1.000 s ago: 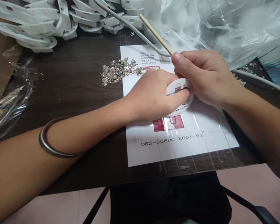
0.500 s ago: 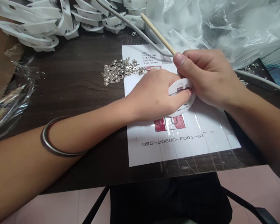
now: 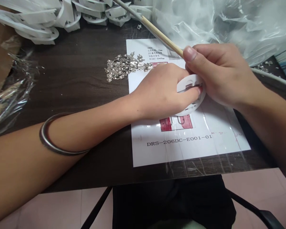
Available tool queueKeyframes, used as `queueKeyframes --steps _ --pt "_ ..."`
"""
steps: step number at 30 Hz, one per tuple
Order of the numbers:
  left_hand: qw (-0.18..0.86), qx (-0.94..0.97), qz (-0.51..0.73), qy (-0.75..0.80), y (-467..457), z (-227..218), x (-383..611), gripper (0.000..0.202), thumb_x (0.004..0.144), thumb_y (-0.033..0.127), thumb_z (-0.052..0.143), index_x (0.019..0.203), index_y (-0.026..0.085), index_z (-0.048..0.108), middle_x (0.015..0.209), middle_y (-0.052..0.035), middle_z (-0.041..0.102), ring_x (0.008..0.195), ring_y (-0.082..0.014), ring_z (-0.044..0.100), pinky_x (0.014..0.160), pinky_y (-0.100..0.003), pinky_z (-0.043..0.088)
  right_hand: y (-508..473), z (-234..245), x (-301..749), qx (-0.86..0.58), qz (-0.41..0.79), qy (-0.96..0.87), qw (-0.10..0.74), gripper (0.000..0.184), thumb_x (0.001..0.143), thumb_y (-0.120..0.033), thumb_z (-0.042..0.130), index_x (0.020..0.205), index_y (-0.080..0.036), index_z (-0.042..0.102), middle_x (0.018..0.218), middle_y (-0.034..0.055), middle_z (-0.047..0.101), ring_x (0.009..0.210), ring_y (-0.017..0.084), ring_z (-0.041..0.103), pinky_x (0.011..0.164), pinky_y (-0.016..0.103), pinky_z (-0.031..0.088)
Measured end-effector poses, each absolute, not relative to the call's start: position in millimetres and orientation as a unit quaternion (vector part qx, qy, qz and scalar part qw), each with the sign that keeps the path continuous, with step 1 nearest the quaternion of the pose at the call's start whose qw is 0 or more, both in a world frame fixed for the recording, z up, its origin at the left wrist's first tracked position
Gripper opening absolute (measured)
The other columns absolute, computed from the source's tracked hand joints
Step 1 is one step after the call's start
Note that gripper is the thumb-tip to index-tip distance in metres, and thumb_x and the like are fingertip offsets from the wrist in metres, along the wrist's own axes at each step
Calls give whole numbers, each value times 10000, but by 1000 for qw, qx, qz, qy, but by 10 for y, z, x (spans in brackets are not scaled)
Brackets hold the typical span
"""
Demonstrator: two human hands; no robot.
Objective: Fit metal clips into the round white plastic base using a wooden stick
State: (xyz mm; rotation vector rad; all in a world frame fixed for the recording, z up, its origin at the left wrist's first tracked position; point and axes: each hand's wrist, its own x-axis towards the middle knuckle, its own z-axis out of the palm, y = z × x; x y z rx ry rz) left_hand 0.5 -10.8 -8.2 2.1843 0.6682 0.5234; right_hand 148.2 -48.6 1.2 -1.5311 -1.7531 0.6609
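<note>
Metal clips [image 3: 120,67] lie just beside your left hand [image 3: 160,93], still pinching the disc [image 3: 186,84] over the sheet [image 3: 209,127], while the stick [image 3: 162,36] your right hand [image 3: 218,71] pinches has dipped to overlap the cable [image 3: 127,8] in view, so work on the disc seems ongoing.

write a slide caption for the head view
Left hand holds a round white part, right hand a pale stick, over a printed sheet with metal pieces at its edge.

The round plastic disc [image 3: 192,79] is white, the slim wooden stick [image 3: 162,37] pale yellow, the rectangular paper sheet [image 3: 188,154] white with red blocks, the wood-grained desk [image 3: 81,70] dark brown
</note>
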Motion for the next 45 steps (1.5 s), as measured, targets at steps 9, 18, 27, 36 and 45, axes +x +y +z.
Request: queueKeyframes --steps 9,18,27,36,45 --pt "400 858 202 252 -126 -62 10 277 804 249 510 552 132 510 584 19 510 629 -85 516 596 -243 269 -516 45 1463 -606 237 -680 338 458 964 -350 418 570 -120 372 532 -61 300 508 -18 272 463 193 188" --pt "349 884 168 262 -120 -43 19 370 843 285 505 539 80 458 586 56 346 640 -6 428 671 -229 206 -610 118 1386 -620 149 -709 301 494 950 -280 422 486 -113 432 441 -69 314 447 -50 268 395 257 127" --pt "363 879 188 247 -106 -47 18 362 841 239 534 516 132 415 552 44 398 566 -37 390 599 -231 202 -535 41 1444 -607 175 -698 336 477 964 -288 436 512 -141 399 512 -40 303 510 -6 288 437 243 172" --pt "387 857 212 266 -102 -70 15 311 798 240 533 513 143 454 512 25 434 559 -73 417 577 -256 265 -469 -30 1478 -562 210 -702 385 460 966 -343 432 561 -141 350 528 -57 307 515 3 264 497 193 212" --pt "432 830 206 287 -55 -29 6 361 833 310 543 519 157 452 535 20 469 543 -80 419 527 -234 310 -424 -85 1489 -534 216 -647 500 436 925 -362 548 572 -165 386 534 -58 345 519 31 283 509 212 244"
